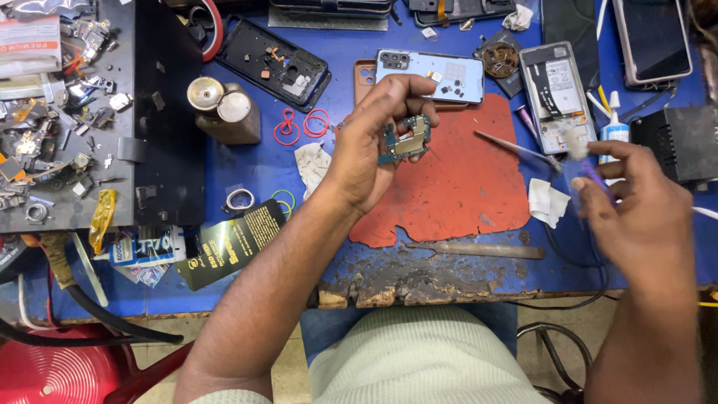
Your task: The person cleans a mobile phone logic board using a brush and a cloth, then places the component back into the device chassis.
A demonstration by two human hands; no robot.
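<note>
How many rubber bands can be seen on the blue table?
4. Two red rubber bands lie beside the metal canisters. Two green rubber bands overlap near the white ring. More may be hidden in the clutter.

A flat black packet with gold print (230, 245) lies tilted near the front edge of the blue workbench (247, 168), left of the red mat. Just left of it rests a small white and blue tube-shaped package (142, 251). A white packet with red lettering (28, 45) sits at the far left corner. A dark-screened phone (652, 37) lies at the far right corner, and an opened phone (557, 93) beside it carries white labels.
</note>
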